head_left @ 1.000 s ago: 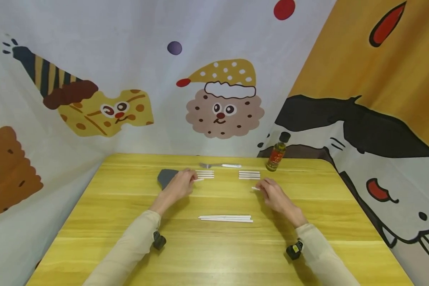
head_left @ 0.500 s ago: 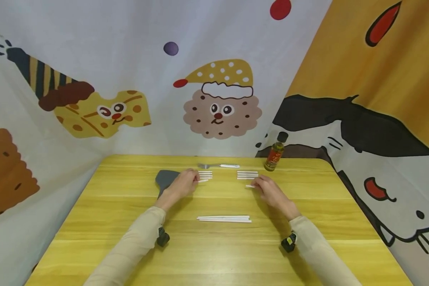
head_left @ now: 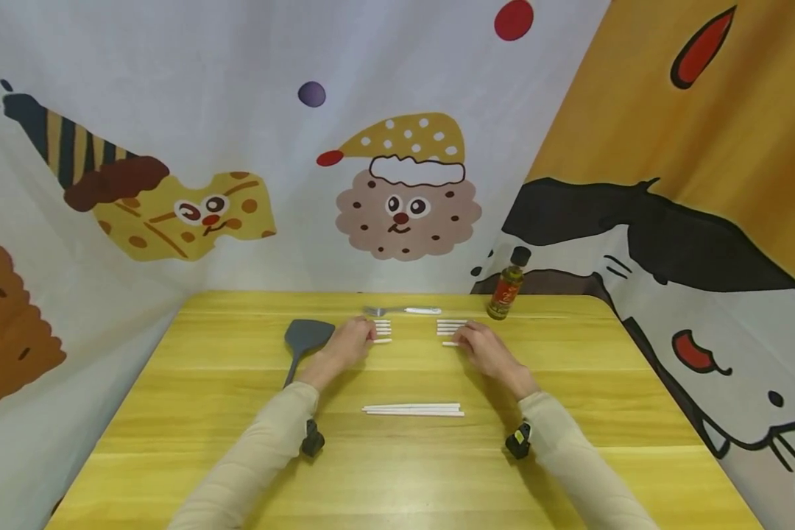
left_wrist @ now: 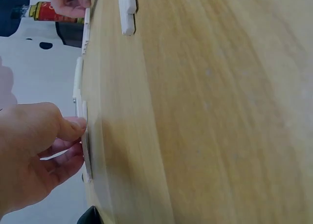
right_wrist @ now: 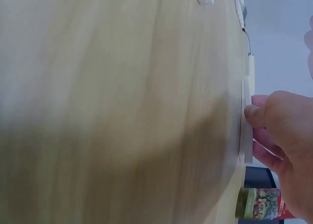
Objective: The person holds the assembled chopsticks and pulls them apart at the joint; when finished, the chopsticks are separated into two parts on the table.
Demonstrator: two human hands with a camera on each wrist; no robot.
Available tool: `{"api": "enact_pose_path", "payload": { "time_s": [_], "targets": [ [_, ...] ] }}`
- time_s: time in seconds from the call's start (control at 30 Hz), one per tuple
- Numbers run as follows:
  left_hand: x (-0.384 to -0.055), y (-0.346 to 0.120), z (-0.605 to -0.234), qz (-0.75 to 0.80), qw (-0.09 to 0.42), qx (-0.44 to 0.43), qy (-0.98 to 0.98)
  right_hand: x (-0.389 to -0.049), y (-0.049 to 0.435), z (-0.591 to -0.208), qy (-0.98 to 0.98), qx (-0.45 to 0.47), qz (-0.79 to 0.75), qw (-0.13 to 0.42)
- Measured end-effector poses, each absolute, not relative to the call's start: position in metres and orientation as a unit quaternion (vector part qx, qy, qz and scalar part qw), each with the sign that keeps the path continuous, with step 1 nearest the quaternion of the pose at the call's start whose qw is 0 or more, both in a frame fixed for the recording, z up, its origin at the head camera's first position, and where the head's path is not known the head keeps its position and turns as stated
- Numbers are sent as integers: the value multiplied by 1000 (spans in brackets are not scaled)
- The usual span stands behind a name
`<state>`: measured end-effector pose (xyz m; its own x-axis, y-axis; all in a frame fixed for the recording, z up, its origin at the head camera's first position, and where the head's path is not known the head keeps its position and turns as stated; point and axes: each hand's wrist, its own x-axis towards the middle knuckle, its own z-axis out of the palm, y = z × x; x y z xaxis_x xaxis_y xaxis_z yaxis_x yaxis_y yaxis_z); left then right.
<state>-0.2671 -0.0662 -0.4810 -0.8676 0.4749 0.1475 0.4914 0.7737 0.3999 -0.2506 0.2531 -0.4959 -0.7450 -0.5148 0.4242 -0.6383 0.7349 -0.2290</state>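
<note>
My left hand (head_left: 346, 347) pinches a short white stick (left_wrist: 86, 148) between thumb and fingers, close over the table. This stick lies just in front of a left row of parallel white sticks (head_left: 384, 328), partly covered by the hand. On the other side my right hand (head_left: 489, 352) pinches another white stick (right_wrist: 248, 131), its far end poking out left of the fingertips in the head view. Behind it is the matching right row of white sticks (head_left: 447, 326), also partly covered. Nearer the front, several longer-looking white sticks (head_left: 412, 409) lie together crosswise.
A grey spatula (head_left: 308, 333) lies beside my left hand. Behind the rows rests a fork (head_left: 422, 311) with a white handle. An oil bottle (head_left: 506, 293) with a black cap stands at the back right of the wooden table (head_left: 397, 478). A printed curtain (head_left: 238, 73) hangs behind.
My right hand has moved left with its stick, closer in front of the right row. The left hand has shifted slightly right, uncovering more of the spatula. The head view has turned slightly.
</note>
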Motion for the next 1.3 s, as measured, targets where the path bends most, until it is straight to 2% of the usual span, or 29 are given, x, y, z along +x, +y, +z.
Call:
{"api": "enact_pose_path", "payload": {
  "time_s": [0.6,0.87,1.13,1.3],
  "targets": [
    [-269,-63,-483,-196,19,-224,-954,-258,246,-499,-932,263,204,145],
    [-272,-64,-483,-193,36,-217,-956,-261,244,-497,-938,250,195,138],
    [-273,-64,-485,-203,41,-219,-954,-263,245,-499,-934,260,183,162],
    [-271,-64,-485,-205,41,-216,-954,-263,246,-499,-936,254,185,157]
  ]
}}
